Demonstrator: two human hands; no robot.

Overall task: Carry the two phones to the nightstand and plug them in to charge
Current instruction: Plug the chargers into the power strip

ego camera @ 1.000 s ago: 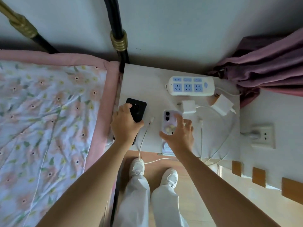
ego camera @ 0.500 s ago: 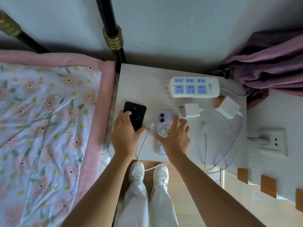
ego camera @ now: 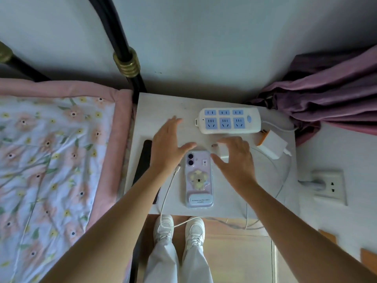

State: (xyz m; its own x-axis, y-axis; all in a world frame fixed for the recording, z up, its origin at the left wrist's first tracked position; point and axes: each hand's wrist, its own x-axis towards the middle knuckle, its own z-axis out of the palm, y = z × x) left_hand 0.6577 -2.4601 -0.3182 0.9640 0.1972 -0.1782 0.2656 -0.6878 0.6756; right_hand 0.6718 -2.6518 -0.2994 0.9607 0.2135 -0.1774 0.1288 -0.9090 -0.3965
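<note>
i see both phones lying flat on the nightstand [ego camera: 204,211]: black phone [ego camera: 143,160] at its left edge, lilac phone [ego camera: 199,178] centred; my left hand [ego camera: 167,148] and right hand [ego camera: 234,160] hover above, fingers spread, holding nothing; power strip [ego camera: 229,120] behind

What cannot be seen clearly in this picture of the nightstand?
Head view only:
- Black phone: mostly covered by the left forearm and left hand.
- Small white charger block: partly behind the right hand.
- Text on the lilac phone case: too small.
- White cable: its far end is not traceable.
</note>
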